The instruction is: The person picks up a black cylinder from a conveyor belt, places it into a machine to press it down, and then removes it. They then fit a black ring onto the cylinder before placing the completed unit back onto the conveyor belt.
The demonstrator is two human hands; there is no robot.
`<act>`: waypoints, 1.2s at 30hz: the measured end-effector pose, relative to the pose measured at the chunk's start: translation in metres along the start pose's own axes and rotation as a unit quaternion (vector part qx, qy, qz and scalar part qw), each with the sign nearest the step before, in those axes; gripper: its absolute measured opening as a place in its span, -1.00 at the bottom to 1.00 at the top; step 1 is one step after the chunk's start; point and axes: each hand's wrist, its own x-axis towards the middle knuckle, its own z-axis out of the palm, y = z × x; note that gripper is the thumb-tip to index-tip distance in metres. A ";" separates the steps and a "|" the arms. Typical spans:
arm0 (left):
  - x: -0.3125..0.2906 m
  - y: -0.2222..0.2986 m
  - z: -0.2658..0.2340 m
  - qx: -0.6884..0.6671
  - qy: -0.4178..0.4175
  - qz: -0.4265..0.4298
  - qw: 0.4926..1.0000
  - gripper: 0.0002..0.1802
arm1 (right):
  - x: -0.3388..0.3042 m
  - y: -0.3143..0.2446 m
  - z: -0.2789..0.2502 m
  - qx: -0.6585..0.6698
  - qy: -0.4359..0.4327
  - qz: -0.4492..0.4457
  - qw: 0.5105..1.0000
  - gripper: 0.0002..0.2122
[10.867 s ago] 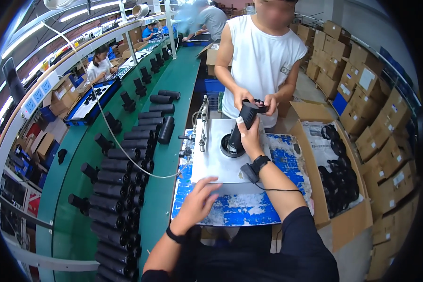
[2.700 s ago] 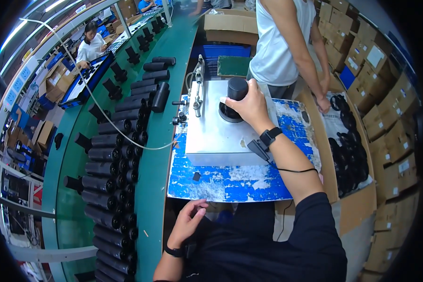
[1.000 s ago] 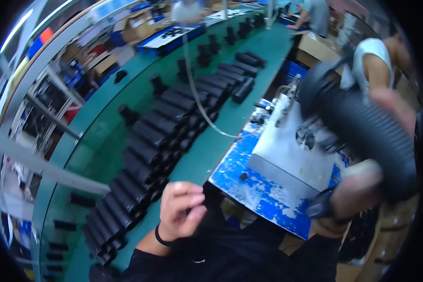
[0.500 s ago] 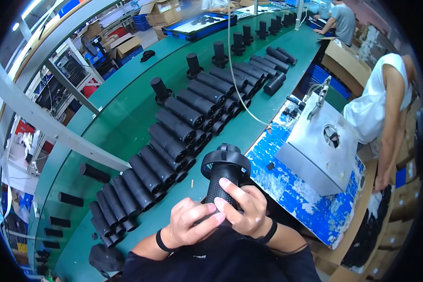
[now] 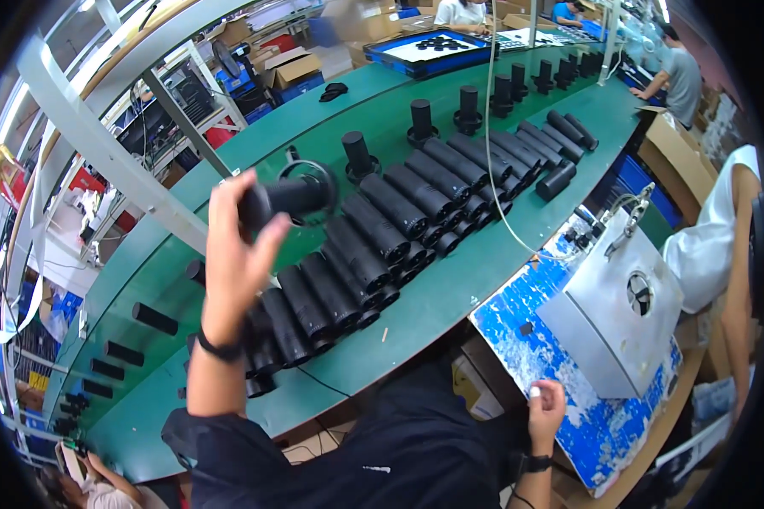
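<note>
My left hand (image 5: 233,246) is raised over the far side of the green bench, its fingers wrapped round a black cylinder with a ring-shaped collar (image 5: 293,199). The cylinder is tilted nearly on its side, its ring end toward the right, and looks blurred. Similar black cylinders with collars (image 5: 356,155) stand upright in a line along the green conveyor belt. Below my left hand lie stacked rows of black cylinders (image 5: 356,250). Beside the worn blue board at the lower right, my right hand (image 5: 547,411) is loosely closed, and nothing shows in it.
A grey metal box (image 5: 611,314) with a round opening sits on the blue board (image 5: 518,352). A pale cable (image 5: 489,127) hangs across the bench. Another person in white (image 5: 709,237) is at the right. A metal post (image 5: 119,161) slants across the left.
Both hands were together on the cylinder near my body. My left hand has carried it far and left; my right hand has let go and moved right. The view has shifted.
</note>
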 end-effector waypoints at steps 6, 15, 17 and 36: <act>0.053 -0.186 0.079 0.134 -0.146 -0.105 0.974 -0.37 | 0.000 0.031 -0.018 0.073 0.077 -0.063 0.992 -0.90; 0.010 -0.248 0.155 0.208 -0.139 -0.216 0.944 -0.20 | -0.003 0.022 -0.010 -0.083 -0.004 -0.068 0.994 -0.95; 0.010 -0.203 0.146 0.175 -0.112 -0.127 0.970 -0.24 | -0.006 0.019 -0.016 -0.101 0.008 -0.071 0.992 -0.96; -0.166 -0.402 -0.073 0.210 -0.168 -0.174 0.947 -0.61 | 0.007 0.023 -0.014 -0.056 -0.011 -0.101 0.993 -0.91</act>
